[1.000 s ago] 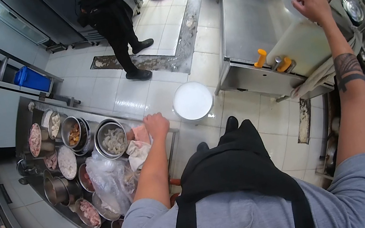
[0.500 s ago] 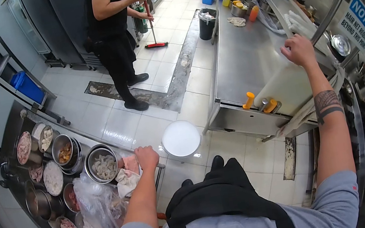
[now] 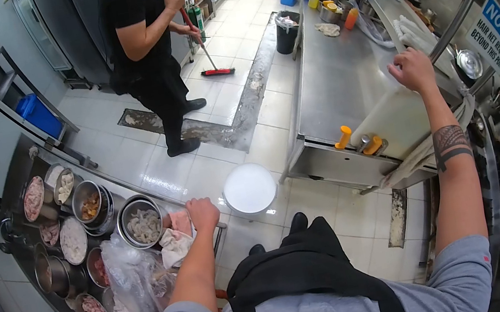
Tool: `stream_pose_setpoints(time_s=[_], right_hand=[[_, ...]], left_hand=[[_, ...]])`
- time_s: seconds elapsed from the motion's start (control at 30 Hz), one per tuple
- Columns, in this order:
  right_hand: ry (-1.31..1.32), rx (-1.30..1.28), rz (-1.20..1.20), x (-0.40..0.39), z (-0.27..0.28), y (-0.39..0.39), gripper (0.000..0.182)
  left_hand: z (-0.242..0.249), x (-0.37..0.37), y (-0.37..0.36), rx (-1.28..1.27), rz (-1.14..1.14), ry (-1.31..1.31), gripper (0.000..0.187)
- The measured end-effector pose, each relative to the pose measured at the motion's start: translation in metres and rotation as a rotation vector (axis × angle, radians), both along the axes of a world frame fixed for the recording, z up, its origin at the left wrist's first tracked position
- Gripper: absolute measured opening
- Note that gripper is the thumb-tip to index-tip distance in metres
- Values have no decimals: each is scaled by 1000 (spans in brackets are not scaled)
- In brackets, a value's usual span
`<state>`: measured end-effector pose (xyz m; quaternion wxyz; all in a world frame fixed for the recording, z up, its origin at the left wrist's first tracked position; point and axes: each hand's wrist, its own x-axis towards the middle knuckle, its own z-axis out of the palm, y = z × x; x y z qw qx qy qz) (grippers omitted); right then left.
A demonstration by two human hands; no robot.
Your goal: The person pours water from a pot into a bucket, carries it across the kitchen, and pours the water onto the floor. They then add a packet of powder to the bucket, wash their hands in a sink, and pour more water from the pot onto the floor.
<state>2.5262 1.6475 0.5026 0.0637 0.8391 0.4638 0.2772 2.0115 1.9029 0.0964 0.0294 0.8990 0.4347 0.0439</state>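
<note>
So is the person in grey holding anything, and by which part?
Nothing shows in the right hand. The left hand curls beside the pink cloth; whether it holds anything can't be told.

One white container [image 3: 249, 188], one broom [image 3: 218, 72], two yellow handles [image 3: 343, 137], one notice sign [image 3: 496, 32].

Left grip [image 3: 204, 213] beside pink cloth [image 3: 180, 221]

I remotely viewed a steel tabletop [image 3: 18, 169] bearing metal bowls [image 3: 138, 205], a plastic bag [image 3: 126, 271] and a cloth [image 3: 176, 247]; the floor [image 3: 323, 200] bore a white container [image 3: 249, 187].
</note>
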Motion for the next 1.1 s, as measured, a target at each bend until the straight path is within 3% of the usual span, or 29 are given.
stream_pose_setpoints(time_s=[1.1], right_hand=[[16,-28,-12,10,-6,-1,26]], left_hand=[[1,1,-3,17,-25,-10,19]])
